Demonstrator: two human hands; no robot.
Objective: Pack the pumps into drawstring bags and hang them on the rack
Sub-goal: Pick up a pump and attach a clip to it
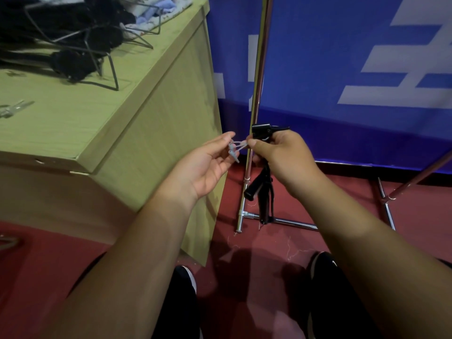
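My right hand (281, 160) grips a black pump (261, 187) near its top; the pump's body and hose hang down below the hand in front of the rack's pole. A small pale plastic piece with thin loops (234, 149) stretches between both hands. My left hand (208, 165), palm up, pinches that piece with its fingertips, and my right thumb holds its other end. The chrome rack pole (259, 69) rises just behind my hands. No drawstring bag is plainly visible in my hands.
A light wooden table (117, 123) stands to the left, with a black wire basket (80, 40) of dark items, folded cloths (156, 11) and a small metal clip (12, 108). A blue banner (342, 57) hangs behind the rack. The rack's base bars (288, 222) lie on the red floor, near my shoes.
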